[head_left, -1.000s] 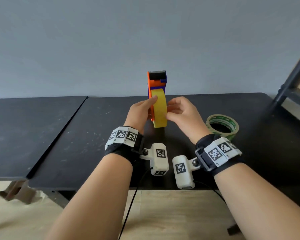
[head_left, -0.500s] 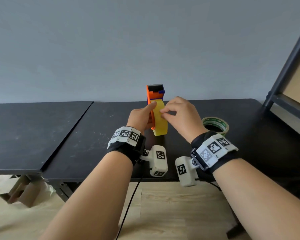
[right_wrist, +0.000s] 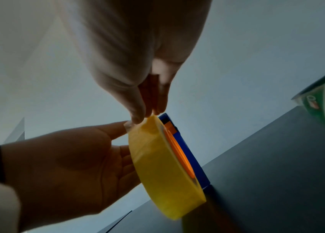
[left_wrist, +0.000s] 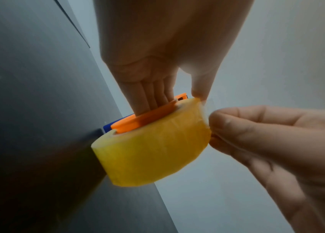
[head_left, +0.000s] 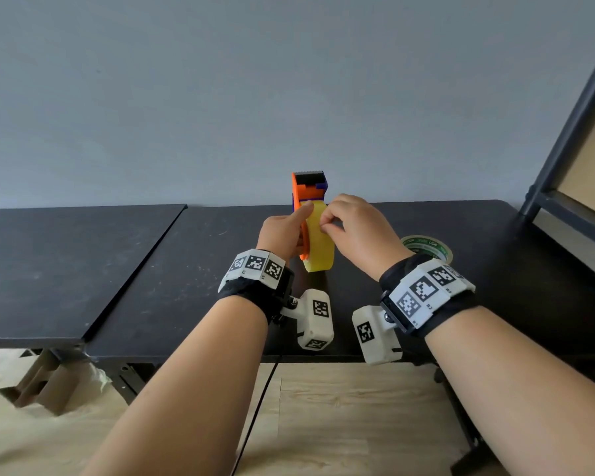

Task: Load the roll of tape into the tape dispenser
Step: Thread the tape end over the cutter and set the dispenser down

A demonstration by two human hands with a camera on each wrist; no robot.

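Observation:
An orange and blue tape dispenser (head_left: 308, 190) stands upright on the black table (head_left: 186, 276), with the yellow tape roll (head_left: 321, 247) mounted on its orange hub (left_wrist: 143, 119). My left hand (head_left: 301, 219) grips the dispenser from the left, fingers (left_wrist: 149, 94) behind the orange plate and thumb on the roll's upper rim. My right hand (head_left: 325, 225) pinches the roll's thin clear free end (left_wrist: 205, 107) at that rim. In the right wrist view the pinch (right_wrist: 136, 120) sits at the top of the roll (right_wrist: 163, 170), with the blue side plate (right_wrist: 189, 157) behind it.
A second roll of tape with green print (head_left: 426, 247) lies flat on the table to the right of my right hand. A dark metal shelf frame (head_left: 571, 132) rises at the right edge. A second black table (head_left: 49, 269) adjoins on the left.
My right hand has moved from the roll's right side up to its top rim and now pinches the free end of the tape. My left hand keeps its hold.

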